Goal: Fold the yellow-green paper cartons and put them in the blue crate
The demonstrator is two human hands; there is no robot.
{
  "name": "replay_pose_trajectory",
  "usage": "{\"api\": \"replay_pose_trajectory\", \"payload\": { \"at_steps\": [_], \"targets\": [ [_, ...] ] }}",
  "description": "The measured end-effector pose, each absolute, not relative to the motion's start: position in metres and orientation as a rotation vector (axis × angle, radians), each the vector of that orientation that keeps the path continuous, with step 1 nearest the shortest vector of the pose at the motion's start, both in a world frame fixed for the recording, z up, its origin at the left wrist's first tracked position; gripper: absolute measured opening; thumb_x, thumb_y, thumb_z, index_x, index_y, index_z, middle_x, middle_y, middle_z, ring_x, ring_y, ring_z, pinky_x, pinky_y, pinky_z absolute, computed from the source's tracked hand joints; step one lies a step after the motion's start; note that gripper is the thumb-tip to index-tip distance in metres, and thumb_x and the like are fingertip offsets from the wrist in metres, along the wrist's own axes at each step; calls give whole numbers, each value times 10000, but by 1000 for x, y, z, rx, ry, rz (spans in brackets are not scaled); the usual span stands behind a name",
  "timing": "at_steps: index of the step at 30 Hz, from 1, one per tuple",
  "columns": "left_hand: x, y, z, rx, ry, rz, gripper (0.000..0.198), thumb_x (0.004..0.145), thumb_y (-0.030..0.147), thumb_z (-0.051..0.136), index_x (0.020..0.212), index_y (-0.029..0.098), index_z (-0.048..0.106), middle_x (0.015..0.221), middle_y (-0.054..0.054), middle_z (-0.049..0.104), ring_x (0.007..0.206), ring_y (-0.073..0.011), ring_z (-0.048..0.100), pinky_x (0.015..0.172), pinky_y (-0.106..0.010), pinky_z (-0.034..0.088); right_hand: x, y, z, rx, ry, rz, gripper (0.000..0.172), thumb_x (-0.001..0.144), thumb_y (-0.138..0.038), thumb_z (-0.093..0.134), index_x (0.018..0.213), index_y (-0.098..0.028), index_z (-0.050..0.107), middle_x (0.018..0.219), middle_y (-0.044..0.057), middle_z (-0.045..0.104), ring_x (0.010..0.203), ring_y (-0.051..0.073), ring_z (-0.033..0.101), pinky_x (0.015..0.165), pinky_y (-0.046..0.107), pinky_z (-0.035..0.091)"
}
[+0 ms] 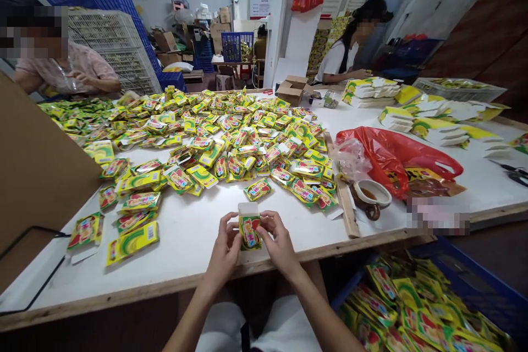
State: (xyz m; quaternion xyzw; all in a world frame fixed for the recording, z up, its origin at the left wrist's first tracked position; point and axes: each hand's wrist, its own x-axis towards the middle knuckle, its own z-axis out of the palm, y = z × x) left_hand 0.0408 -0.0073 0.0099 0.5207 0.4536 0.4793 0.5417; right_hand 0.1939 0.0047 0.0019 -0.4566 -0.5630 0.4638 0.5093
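Between my two hands, just above the table's front edge, stands a small green and yellow carton point(249, 231) with its white top flap raised. My left hand point(227, 239) is closed on its left side, thumb and fingers at the edge. My right hand point(277, 235) grips the right side, with the thumb against the printed front. Just beyond the carton lies a single packet point(258, 190). Behind it spreads a large heap of similar yellow and green packets point(231, 157). To the left, more packets point(134, 242) lie near the front edge.
A wooden strip point(347, 209) divides the table at right. Past it are a red plastic bag point(396, 148), a cup of brown liquid point(373, 193) and stacked flat cartons point(437, 115). A blue crate point(478, 264) of packets stands low right; a cardboard box point(37, 176) stands left. Two people sit across.
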Motion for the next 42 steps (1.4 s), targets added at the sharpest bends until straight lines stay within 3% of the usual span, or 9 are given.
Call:
{"api": "replay_pose_trajectory", "payload": {
  "at_steps": [6,11,15,26,29,32,34,37,42],
  "targets": [
    [36,-5,9,1258,1084,1027,449,867,305,490,1284,262,329,1054,-52,617,784,-130,627,717,-271,498,198,6,-1,-1086,-1442,1188,301,855,-232,527,1154,-234,494,921,30,663,869,174,656,768,289,519],
    [33,0,9,1297,1151,981,358,852,364,520,1177,231,452,985,-55,646,788,-160,646,659,-262,508,205,13,3,-1168,-1576,1153,127,861,-253,521,933,-201,612,832,15,667,762,166,626,703,271,500],
    [28,4,13,1333,1162,966,379,842,366,533,1192,234,470,1014,-72,642,846,-187,659,674,-278,524,204,18,9,-1239,-1669,1035,179,878,-255,506,774,-192,638,746,11,649,716,165,590,680,263,460],
    [17,-3,8,1336,1199,962,363,859,347,511,1207,252,473,1058,-62,639,825,-171,657,689,-283,531,186,21,15,-1169,-1707,974,183,867,-169,507,772,-195,661,807,27,609,791,166,583,752,274,449],
    [16,-3,3,1413,1228,1036,243,853,319,527,1070,217,566,1118,-75,609,1012,-199,612,847,-319,506,179,21,13,-1141,-1646,1015,157,867,-163,497,941,-205,629,831,19,628,797,160,596,753,271,463],
    [18,-3,1,1391,1255,1232,300,836,272,559,1130,230,514,1183,-73,568,1126,-197,549,954,-347,454,173,19,10,-1133,-1559,1033,337,873,-163,486,1207,-215,492,827,0,629,750,142,603,731,263,478],
    [18,-3,2,1374,1256,1278,332,838,256,560,1160,234,486,1121,-63,592,1065,-184,576,925,-343,466,171,17,9,-1111,-1597,1007,276,878,-165,484,1141,-212,552,839,9,635,788,146,605,757,269,475],
    [18,-6,6,1468,1264,1240,147,856,267,537,972,197,595,975,-53,622,956,-178,598,858,-313,476,170,14,11,-1050,-1675,965,114,856,-201,549,918,-199,645,906,39,652,881,169,599,767,275,473],
    [19,-6,13,1451,1320,1248,129,843,290,558,877,181,619,887,-41,632,865,-168,599,782,-282,478,165,12,15,-1084,-1656,917,99,857,-234,561,857,-193,651,860,40,661,819,163,602,726,272,471]
  ]
}}
